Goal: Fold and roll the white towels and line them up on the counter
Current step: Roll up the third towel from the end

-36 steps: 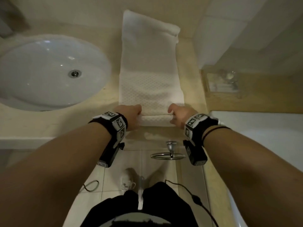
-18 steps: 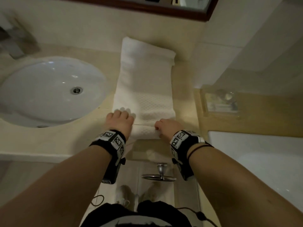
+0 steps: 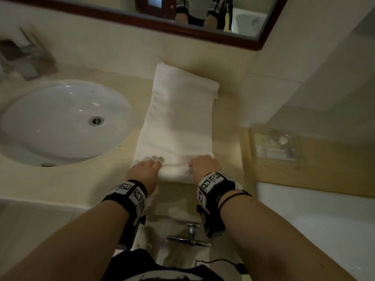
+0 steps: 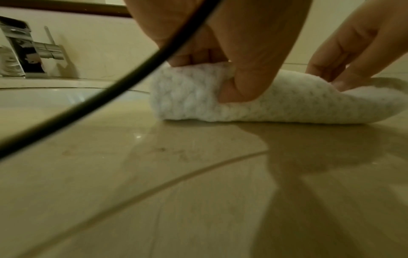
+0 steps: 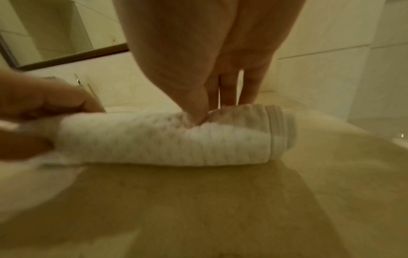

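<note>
- The counter is running across mid-frame in the head view, its near edge lying just below the wrists at lower centre; a bare strip is showing between that edge and the roll.
- The sink is sitting at left, just beside the towel; a wall is closing in at right.
- The towel is lying as a long folded strip reaching up toward the mirror, its near end rolled.
- The left hand is gripping the roll's left end, thumb pressing its front, fingers curling over the top.
- The right hand is clamping the right end, thumb digging into the roll.
</note>
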{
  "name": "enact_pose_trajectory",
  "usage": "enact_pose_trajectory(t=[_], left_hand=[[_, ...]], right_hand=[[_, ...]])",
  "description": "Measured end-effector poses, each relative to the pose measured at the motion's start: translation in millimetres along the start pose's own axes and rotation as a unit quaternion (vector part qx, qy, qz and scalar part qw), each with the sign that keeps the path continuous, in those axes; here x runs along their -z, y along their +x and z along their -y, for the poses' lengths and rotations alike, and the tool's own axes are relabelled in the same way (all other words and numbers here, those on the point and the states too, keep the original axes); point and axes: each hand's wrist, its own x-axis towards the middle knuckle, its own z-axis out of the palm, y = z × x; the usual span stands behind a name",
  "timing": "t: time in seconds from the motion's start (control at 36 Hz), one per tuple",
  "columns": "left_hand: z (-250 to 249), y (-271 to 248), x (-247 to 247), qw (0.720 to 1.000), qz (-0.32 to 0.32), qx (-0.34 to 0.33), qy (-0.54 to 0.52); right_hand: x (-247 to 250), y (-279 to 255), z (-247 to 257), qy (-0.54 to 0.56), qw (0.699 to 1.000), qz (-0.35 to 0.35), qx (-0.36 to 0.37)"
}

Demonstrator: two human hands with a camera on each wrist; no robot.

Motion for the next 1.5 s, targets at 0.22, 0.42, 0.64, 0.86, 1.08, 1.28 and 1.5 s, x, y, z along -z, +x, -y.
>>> enact_pose_trajectory(t=[0.22, 0.42, 0.64, 0.86, 1.08, 1.28, 1.5], left_hand=[[0, 43, 24, 0.999, 0.044, 0.018, -0.019], [7, 55, 17, 0.999, -0.036, -0.032, 0.01], [24, 51, 4, 0.969, -0.14, -0.192, 0.063], [23, 68, 22, 0.972, -0.042, -0.205, 0.111], [14, 101, 49, 0.99, 0.089, -0.106, -0.02], [20, 103, 49, 0.977, 0.179, -0.049, -0.106], [27, 81, 40, 0.991, 0.041, -0.126, -0.031]], right_hand=[[-9, 4, 7, 0.083, 0.995, -0.006, 0.049], [-6, 17, 0, 0.041, 0.998, -0.017, 0.049], [17, 44, 2, 0.006, 0.999, 0.044, -0.013], [32, 66, 5, 0.025, 0.994, 0.088, -0.06], [17, 51, 10, 0.025, 0.997, -0.049, 0.055], [12, 41, 5, 0.033, 0.995, -0.027, 0.089], [23, 58, 11, -0.001, 0.999, 0.014, 0.05]])
